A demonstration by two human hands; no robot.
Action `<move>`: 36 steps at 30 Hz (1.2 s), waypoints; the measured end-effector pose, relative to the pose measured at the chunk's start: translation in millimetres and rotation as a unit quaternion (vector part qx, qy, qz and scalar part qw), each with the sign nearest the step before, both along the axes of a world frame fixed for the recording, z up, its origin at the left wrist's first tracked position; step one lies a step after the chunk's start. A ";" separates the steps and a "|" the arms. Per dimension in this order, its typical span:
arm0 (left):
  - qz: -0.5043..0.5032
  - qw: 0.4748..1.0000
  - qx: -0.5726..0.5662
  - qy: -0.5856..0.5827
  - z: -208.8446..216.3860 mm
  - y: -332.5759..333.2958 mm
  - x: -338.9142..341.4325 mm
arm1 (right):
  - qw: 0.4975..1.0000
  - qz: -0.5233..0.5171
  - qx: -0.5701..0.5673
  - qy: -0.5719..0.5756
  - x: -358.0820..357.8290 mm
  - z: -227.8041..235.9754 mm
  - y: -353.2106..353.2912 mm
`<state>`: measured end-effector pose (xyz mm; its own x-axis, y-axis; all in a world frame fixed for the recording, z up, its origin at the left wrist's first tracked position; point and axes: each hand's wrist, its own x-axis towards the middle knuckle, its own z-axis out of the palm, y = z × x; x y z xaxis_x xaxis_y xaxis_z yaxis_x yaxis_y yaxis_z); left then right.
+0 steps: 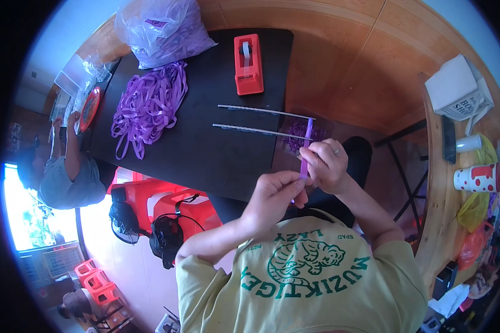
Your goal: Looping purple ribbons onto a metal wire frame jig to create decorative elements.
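Observation:
Two thin metal rods (pixel 261 110) stick out side by side past the right edge of the dark table. A purple ribbon (pixel 309 126) spans their outer ends and runs down toward me. Just below the nearer rod, my right hand (pixel 329 166) is closed on the ribbon, thumb and fingers pinched. My left hand (pixel 275 193) grips the ribbon's lower part between thumb and bent fingers, close to the right hand. Its lower end is mostly hidden by the fingers. A tangled pile of purple ribbon (pixel 150 105) lies on the table's left part.
A red tape dispenser (pixel 250 80) and a clear plastic bag (pixel 169 39) of purple ribbon stand at the back. More purple strips (pixel 297 133) sit below the table's right edge. Red stools (pixel 172 208) are at lower left. Another person (pixel 72 180) sits at far left. A wooden shelf (pixel 428 233) stands right.

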<state>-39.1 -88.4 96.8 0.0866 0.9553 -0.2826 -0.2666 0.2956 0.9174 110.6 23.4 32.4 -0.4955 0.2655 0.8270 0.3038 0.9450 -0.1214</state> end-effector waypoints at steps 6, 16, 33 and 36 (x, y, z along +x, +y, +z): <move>-0.077 0.990 0.032 0.117 48.9 61.2 -25.5 | 0.976 0.075 -0.199 0.046 -5.9 28.7 20.1; -0.038 0.971 0.134 0.193 78.5 208.6 -26.7 | 0.837 0.116 -0.525 0.107 -15.2 29.0 80.4; 0.150 0.976 0.070 0.143 -130.0 45.1 39.1 | 0.562 0.083 -0.810 0.143 -8.2 -25.4 113.7; 0.207 0.954 0.126 0.175 -142.9 75.1 35.2 | 0.519 0.067 -0.837 0.159 -8.9 -38.2 107.6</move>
